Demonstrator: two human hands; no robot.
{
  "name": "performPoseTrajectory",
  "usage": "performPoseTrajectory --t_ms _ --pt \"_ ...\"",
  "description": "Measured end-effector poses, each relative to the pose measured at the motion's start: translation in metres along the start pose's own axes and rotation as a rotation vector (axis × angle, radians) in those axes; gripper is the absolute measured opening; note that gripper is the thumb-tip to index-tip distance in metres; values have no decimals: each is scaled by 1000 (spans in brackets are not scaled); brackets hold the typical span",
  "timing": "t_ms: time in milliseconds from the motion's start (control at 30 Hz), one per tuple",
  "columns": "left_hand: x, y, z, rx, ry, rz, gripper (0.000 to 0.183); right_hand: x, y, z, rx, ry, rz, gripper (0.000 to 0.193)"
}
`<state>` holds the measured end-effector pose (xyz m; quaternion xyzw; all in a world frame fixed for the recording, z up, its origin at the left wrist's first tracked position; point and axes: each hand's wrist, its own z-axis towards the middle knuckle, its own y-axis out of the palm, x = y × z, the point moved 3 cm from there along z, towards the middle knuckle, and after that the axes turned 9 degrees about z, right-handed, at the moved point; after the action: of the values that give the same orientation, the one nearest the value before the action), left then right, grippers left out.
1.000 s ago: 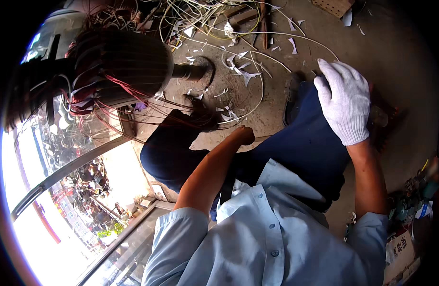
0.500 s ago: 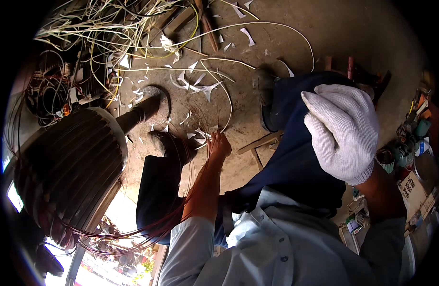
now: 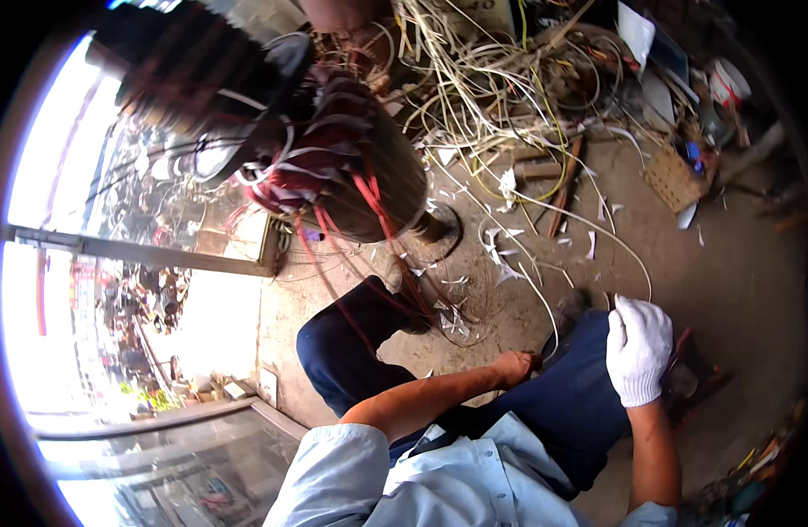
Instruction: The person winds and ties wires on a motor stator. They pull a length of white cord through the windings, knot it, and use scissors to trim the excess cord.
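My bare left hand is closed beside my right thigh, low over the floor. Whatever its fingers hold, if anything, is hidden. My right hand, in a white knitted glove, is held over my right leg with its fingers curled together; its palm side does not show. Ahead to the left stands a large round motor part with dark red windings bulging from its near end. Bunches of reddish wire hang from it towards my left knee.
White scraps litter the floor near the round stand base. A tangle of pale cable lies at the back with wooden pieces. At back right are a perforated block and a white tub. A glass-paned frame stands at lower left.
The view has swung left and up, bringing in the windings and the bright outdoor area. My left hand has moved right, away from the thin wires, towards my right thigh. The gloved hand appears lower.
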<state>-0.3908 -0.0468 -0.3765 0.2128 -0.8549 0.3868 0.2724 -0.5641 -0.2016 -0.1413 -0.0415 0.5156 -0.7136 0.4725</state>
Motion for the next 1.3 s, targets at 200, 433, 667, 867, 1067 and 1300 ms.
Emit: performPoseTrajectory --t_ms 200,433,667,867,1067,1300 --pt "119 -108 -87 228 334 5 45 -52 10 -4 -210 -183 259 31" --pt "152 -187 -218 577 409 97 23 -127 -20 20 -657 157 1018 32" --pt "121 -210 -286 901 385 258 16 -156 -41 41 -728 149 744 17" --pt "97 -207 -297 1026 389 240 19 -173 -62 68 -682 218 656 13" --pt "84 -208 -299 1138 347 280 20 -221 -88 94 -568 -227 495 10" --pt "62 -249 -319 1482 383 284 24 -273 -96 136 -456 -473 302 15"
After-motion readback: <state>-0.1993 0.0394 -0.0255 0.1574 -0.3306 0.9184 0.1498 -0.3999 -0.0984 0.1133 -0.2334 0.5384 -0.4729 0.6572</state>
